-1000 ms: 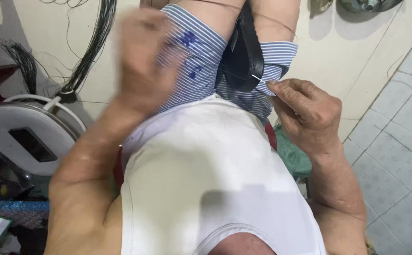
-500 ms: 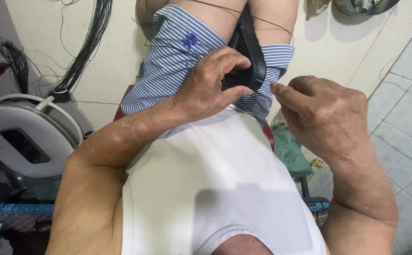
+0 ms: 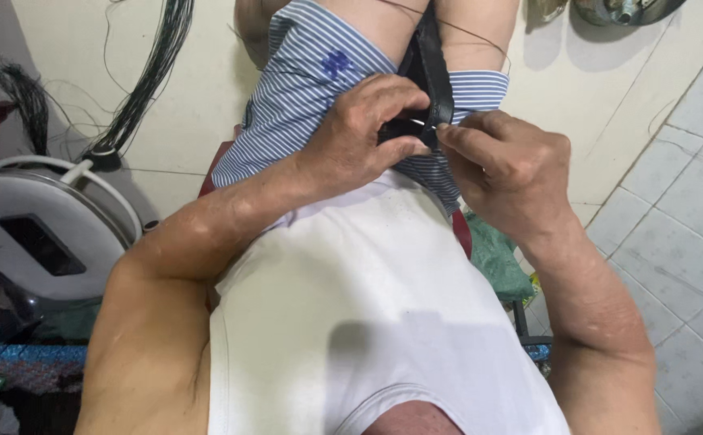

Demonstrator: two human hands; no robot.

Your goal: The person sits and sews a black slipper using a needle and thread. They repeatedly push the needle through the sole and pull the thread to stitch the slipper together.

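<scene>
White undershirt fabric (image 3: 368,322) is filling the bottom and centre of the frame, nearest to me, and it is hiding the lap and most of the seat beneath. I am seeing both forearms reaching up from the lower corners toward the upper middle, where the hands are meeting. The left hand (image 3: 368,133) is curling around the lower end of a black strap (image 3: 432,64), thumb and fingers closed on it. The right hand (image 3: 504,165) is pinching shut just beside it, fingertips pressing against the strap's edge where a thin pale sliver, perhaps a needle or pin, is showing; it is too small for me to name. The two hands are touching or nearly touching at that spot.

The strap is lying in the upper middle of the frame, between the knees, its long axis running almost straight up the picture with a slight lean to the left at the top, and its upper end is being cut off by the frame edge. Blue striped shorts (image 3: 311,89) are lying under it. Further off, a white round appliance (image 3: 37,234) is sitting at the left edge, partly cropped, and a bundle of dark cords (image 3: 150,72) is hanging at the upper left. Grey floor tiles (image 3: 682,201) are filling the right side.
</scene>
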